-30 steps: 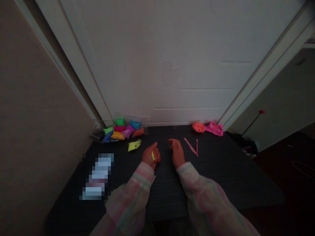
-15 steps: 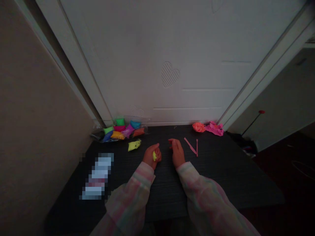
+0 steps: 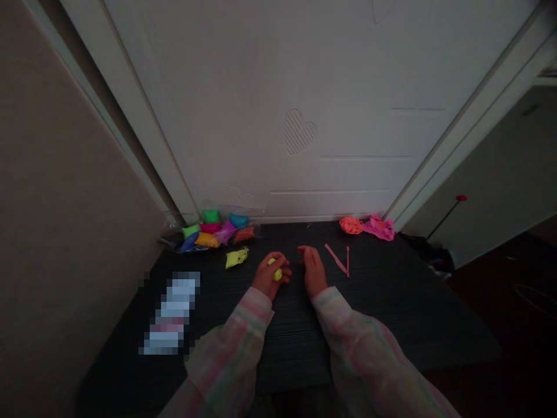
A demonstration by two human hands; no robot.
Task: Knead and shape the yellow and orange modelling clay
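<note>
A small lump of yellow modelling clay [image 3: 277,274] lies in my left hand [image 3: 266,277], with the thumb across it and the fingers curled loosely under it. My right hand [image 3: 315,274] rests on its edge on the dark table [image 3: 296,342], palm turned toward the left hand, fingers bent with nothing seen in them. Between the two hands is a small gap. Behind the left hand lies a crumpled yellow clay packet [image 3: 236,258]. Two thin pink modelling tools [image 3: 336,259] lie in a V to the right of the right hand.
Several coloured clay packets [image 3: 209,239] in clear plastic sit at the back left. An orange clay piece [image 3: 350,225] and a pink one [image 3: 378,227] lie at the back right. A blurred-out pale oblong [image 3: 174,313] is at left. A white panel [image 3: 243,116] rises behind the table.
My left hand has loosened from a tighter fist, its fingers extending rightward, so more of the yellow clay shows. My right hand has hardly moved.
</note>
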